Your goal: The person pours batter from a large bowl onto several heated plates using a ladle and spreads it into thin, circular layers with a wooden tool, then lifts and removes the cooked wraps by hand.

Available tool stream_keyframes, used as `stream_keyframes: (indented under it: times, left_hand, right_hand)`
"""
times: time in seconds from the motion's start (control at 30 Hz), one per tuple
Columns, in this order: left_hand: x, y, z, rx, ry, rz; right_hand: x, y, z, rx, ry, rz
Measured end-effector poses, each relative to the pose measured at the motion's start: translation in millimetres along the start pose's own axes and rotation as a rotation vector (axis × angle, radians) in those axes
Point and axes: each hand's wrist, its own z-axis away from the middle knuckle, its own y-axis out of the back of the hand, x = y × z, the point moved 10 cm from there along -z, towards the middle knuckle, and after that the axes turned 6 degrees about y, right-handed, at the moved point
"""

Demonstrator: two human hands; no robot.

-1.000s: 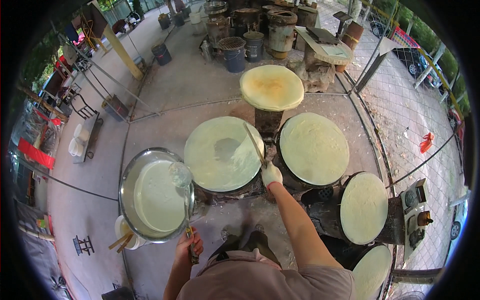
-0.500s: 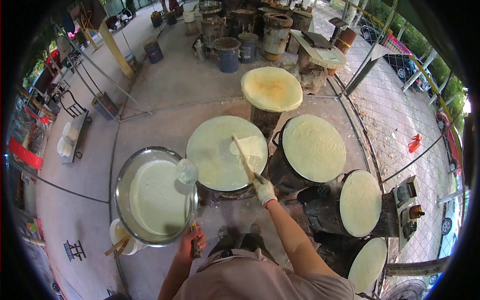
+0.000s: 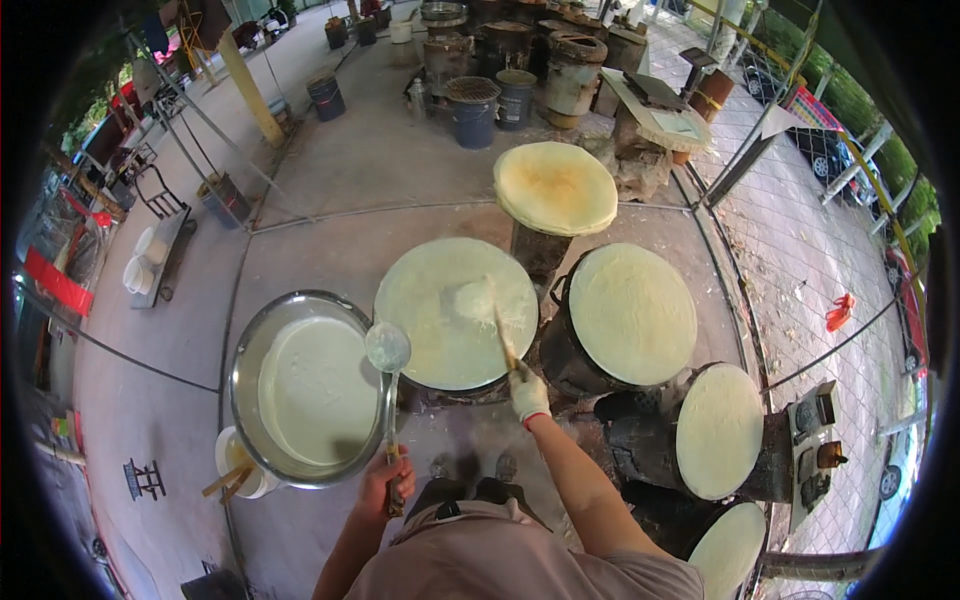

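My left hand (image 3: 387,482) is closed round the handle of a metal ladle (image 3: 388,347). The ladle's coated bowl is at the rim of a wide steel basin (image 3: 245,350) of white batter (image 3: 315,390). My right hand (image 3: 528,392), in a white glove with a red cuff, grips a wooden batter spreader (image 3: 505,335). Its far end is smeared by motion over a round griddle (image 3: 410,365) coated with pale batter. A thicker patch of batter (image 3: 472,300) lies near the spreader's tip.
More batter-coated griddles (image 3: 632,315) (image 3: 718,430) on dark drum stoves curve round my right side. Beyond the middle griddle, a browned stack of flatbreads (image 3: 556,188) rests on a stand. A white bucket (image 3: 262,485) with wooden sticks stands beside the basin. Wire fencing (image 3: 790,260) borders the right.
The ladle has swung right, from over the batter to the basin's rim. The spreader has moved across the griddle, its end now blurred, and the thicker batter patch has shifted left and shrunk.
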Motion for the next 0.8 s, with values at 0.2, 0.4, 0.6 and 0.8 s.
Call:
stream_keyframes:
  times: [0.2,0.4,0.6,0.8]
  left_hand:
    - [-14.5,-8.1,-9.9,0.074,-0.03,0.024]
    - [-42.5,3.0,-4.7,0.304,-0.067,-0.015]
    - [-74.8,16.4,0.5,0.409,-0.028,0.02]
    - [-74.3,19.2,2.3,0.466,-0.001,0.068]
  right_hand:
    - [-64.5,26.1,-64.9,-0.184,0.156,0.242]
    - [-37.2,-0.6,-70.7,-0.352,0.212,0.167]
    - [-36.3,-0.5,-113.6,-0.405,0.283,0.145]
    - [-26.4,-5.4,-90.7,-0.63,0.219,-0.068]
